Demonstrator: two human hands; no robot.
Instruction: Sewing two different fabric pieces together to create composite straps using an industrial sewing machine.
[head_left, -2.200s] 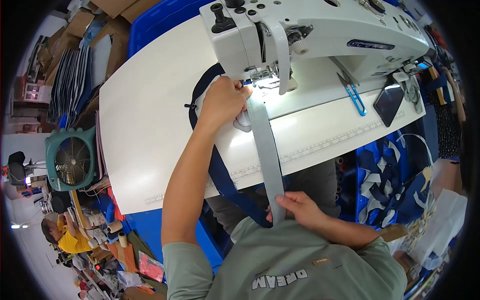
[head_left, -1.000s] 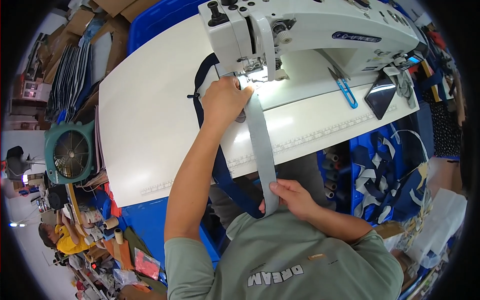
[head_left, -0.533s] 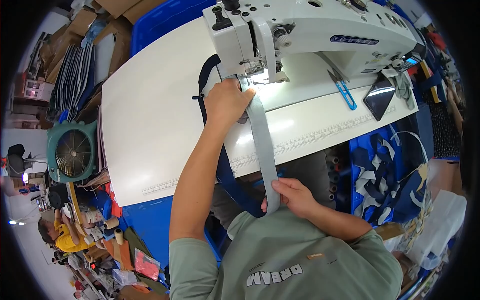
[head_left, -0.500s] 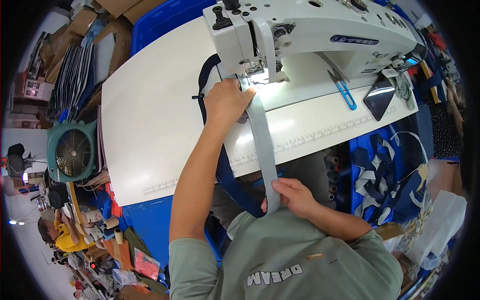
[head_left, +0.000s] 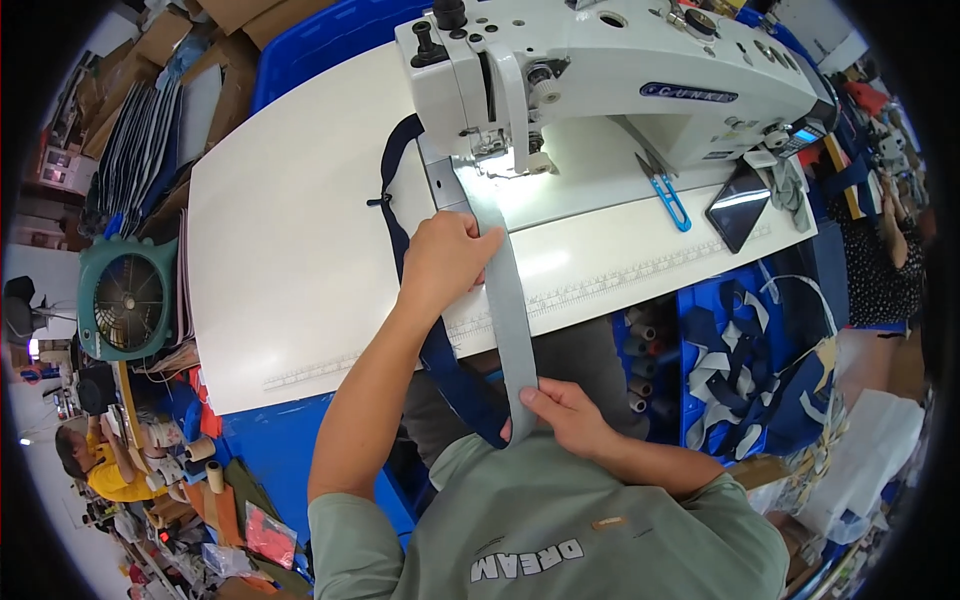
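- In the head view, we see the left hand (head_left: pixel 447 262) with bent fingers, its thumb and fingers pinching the long cloth strip (head_left: pixel 512 310) on the table.
- We see the right hand (head_left: pixel 575 418) gripping the strip lower down, past the table's edge, thumb on top.
- The strip runs from under the needle end of the white sewing machine (head_left: pixel 600 120) down to the right hand. It is grey here, and a navy part loops up on the left.
- We spot a dark badge (head_left: pixel 689 92) with pale letters on the machine, and a little lit screen (head_left: pixel 806 135) at its right end.
- Ruler marks (head_left: pixel 640 275) run along the white table (head_left: pixel 290 210); they are too small for us to read.
- Big white letters (head_left: pixel 526 563) sit upside down to us on the green shirt (head_left: pixel 420 550).
- Blue snips (head_left: pixel 668 200) lie near a black phone (head_left: pixel 738 208).
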